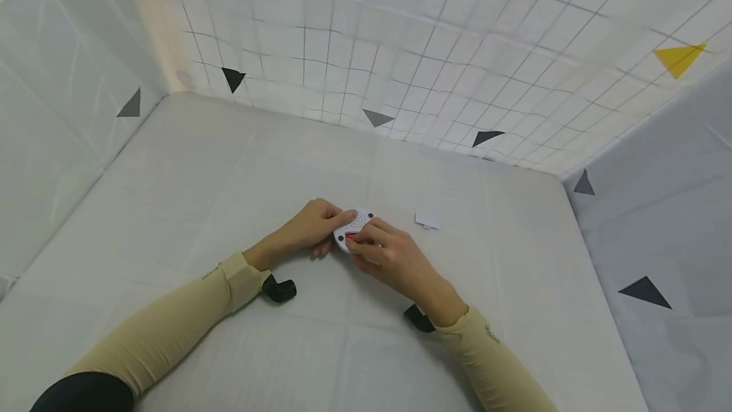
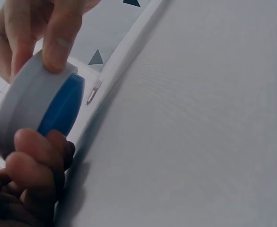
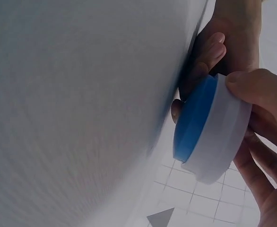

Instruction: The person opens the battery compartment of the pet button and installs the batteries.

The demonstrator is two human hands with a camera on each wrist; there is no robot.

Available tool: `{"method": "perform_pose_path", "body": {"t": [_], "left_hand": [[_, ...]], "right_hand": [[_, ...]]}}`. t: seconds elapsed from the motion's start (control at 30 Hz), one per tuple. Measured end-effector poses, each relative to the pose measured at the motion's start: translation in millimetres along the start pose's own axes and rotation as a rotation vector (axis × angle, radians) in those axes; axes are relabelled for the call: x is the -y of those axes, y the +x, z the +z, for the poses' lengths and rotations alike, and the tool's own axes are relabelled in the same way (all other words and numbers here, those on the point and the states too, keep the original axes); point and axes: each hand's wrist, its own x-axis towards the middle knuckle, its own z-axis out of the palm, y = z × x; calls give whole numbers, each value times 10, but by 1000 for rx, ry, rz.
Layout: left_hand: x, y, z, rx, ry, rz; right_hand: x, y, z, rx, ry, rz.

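Observation:
A round white device (image 1: 361, 217) with a blue domed face (image 2: 65, 106) is held with its back up, above the table. Speaker holes, dark feet and an uncovered battery compartment (image 1: 350, 234) with something red inside show on that back. My left hand (image 1: 314, 224) grips one side, thumb on the back and fingers curled underneath near the blue dome. On the other side, my right hand (image 1: 394, 256) has its thumb against the white rim and bent fingers over the back at the compartment. Those fingers partly hide the compartment. A small white battery cover (image 1: 427, 220) lies to the right.
The white-covered table (image 1: 274, 361) meets a grid-lined back sheet (image 1: 400, 49) and pale side sheets. Black, grey and yellow triangles mark these sheets. A dark wrist mount (image 1: 279, 289) sits under the left wrist, another (image 1: 419, 318) under the right.

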Motion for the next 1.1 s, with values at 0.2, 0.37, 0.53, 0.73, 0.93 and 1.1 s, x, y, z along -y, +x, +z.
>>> {"method": "perform_pose_path", "body": {"t": [0.2, 0.37, 0.53, 0.73, 0.93, 1.1], "left_hand": [[2, 11, 0, 5, -16, 3], [12, 8, 2, -4, -10, 5], [15, -3, 6, -13, -1, 8], [22, 1, 12, -14, -11, 6], [18, -4, 9, -19, -17, 10], [25, -3, 9, -18, -19, 24]], "right_hand": [[-6, -24, -2, 0, 2, 21], [-2, -28, 4, -7, -16, 19], [7, -19, 11, -13, -19, 18], [11, -25, 3, -16, 8, 39], [15, -24, 0, -23, 50, 61], [0, -30, 9, -36, 77, 62]]}}
